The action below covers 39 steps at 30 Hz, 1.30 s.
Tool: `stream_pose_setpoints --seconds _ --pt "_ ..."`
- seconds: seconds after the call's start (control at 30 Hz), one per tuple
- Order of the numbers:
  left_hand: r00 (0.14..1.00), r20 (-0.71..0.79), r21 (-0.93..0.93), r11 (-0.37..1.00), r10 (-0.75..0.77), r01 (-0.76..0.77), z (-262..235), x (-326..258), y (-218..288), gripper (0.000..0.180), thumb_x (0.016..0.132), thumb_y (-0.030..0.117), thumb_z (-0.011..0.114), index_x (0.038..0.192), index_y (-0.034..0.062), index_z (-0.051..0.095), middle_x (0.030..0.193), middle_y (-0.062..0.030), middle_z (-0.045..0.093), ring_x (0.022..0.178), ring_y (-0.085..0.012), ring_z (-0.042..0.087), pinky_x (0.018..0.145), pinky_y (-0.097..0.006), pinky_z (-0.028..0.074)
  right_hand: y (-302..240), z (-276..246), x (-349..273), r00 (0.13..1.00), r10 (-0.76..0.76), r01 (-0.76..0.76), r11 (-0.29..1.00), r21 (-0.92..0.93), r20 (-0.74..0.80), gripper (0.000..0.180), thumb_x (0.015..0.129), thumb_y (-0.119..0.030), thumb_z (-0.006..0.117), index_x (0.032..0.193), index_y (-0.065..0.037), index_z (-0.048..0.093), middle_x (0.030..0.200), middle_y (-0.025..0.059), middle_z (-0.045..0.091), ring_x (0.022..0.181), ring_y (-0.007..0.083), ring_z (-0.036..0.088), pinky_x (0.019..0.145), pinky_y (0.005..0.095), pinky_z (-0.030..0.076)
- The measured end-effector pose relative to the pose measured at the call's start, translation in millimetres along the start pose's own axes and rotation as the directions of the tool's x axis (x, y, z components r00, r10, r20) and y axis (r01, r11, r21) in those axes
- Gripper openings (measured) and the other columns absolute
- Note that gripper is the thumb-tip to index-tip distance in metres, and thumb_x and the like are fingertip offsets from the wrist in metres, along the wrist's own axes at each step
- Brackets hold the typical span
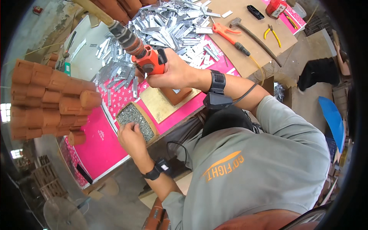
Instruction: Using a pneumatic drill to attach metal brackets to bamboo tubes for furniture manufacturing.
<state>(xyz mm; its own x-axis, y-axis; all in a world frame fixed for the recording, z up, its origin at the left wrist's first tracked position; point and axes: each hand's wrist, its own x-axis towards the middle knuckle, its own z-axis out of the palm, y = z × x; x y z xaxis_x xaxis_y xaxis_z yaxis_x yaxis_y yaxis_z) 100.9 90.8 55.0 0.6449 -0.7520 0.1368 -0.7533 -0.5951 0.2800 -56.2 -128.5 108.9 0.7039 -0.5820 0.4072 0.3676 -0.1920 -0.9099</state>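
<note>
Gripping the orange-and-black power screwdriver [148,60] tight in your right hand [172,73] above the shallow wooden tray of small grey screws [135,117], your left hand [132,138] pinches loosely into it, and a nudge could spill them.

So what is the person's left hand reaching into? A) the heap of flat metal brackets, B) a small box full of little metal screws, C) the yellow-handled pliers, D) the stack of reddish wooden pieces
B: the left hand rests at the edge of the small box of screws on the pink table, while the right hand holds an orange power tool farther up.
</note>
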Motion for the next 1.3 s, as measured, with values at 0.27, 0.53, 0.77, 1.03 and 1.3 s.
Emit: stream_pose_setpoints --seconds 0.27,0.53,0.77,1.03,1.3 --pt "0.991 -0.116 -0.065 0.996 0.059 -0.067 8 -1 -8 0.013 0.081 0.013 0.073 0.086 0.0011 0.072 0.091 -0.0168 0.066 0.092 -0.0367 0.06 0.081 -0.046 0.047 3 -14 -4 0.999 -0.026 0.026 1.0 -0.015 0.039 0.026 0.074 -0.002 0.064 0.1 -0.002 0.062 0.088 0.0041 0.067 0.081 0.0093 0.061 0.072 0.0268 0.051" --pt "0.964 -0.263 -0.249 0.968 -0.046 -0.022 13 -10 -5 0.016 0.091 0.013 0.051 0.093 -0.003 0.053 0.081 -0.0222 0.06 0.083 -0.0432 0.056 0.075 -0.051 0.043 7 -8 -4 1.0 -0.019 0.018 0.998 0.06 0.014 0.027 0.072 -0.002 0.065 0.1 -0.001 0.063 0.087 0.0037 0.068 0.081 0.0112 0.063 0.076 0.028 0.052" --pt "0.984 0.175 -0.892 0.419 -0.018 0.167 8 -19 33 0.02 0.102 0.016 0.055 0.088 0.0018 0.057 0.071 -0.0051 0.06 0.061 -0.0107 0.052 0.052 -0.026 0.038 -1 -9 -3 0.997 -0.065 0.066 0.998 0.006 -0.032 0.014 0.074 -0.011 0.069 0.086 -0.004 0.065 0.074 0.001 0.064 0.067 0.0091 0.057 0.065 0.0278 0.048" --pt "0.922 0.367 -0.93 0.018 0.124 0.368 30 -33 64 0.005 0.097 0.002 0.054 0.1 0.0035 0.057 0.081 -0.0107 0.067 0.063 -0.0113 0.059 0.053 -0.02 0.043 -1 2 -3 0.998 -0.053 0.056 0.995 0.081 -0.035 0.016 0.078 -0.015 0.071 0.087 -0.005 0.063 0.073 0.0002 0.062 0.067 0.0088 0.055 0.065 0.0279 0.048" --pt "0.951 0.216 -0.947 0.283 0.22 0.15 58 -38 66 0.014 0.103 0.014 0.055 0.101 0.0009 0.061 0.084 -0.0061 0.066 0.074 -0.0092 0.058 0.059 -0.021 0.044 -1 0 -6 0.994 -0.1 0.102 0.993 0.058 -0.047 0.016 0.076 -0.012 0.069 0.088 -0.003 0.063 0.076 0.0004 0.064 0.069 0.0089 0.057 0.067 0.0276 0.049"
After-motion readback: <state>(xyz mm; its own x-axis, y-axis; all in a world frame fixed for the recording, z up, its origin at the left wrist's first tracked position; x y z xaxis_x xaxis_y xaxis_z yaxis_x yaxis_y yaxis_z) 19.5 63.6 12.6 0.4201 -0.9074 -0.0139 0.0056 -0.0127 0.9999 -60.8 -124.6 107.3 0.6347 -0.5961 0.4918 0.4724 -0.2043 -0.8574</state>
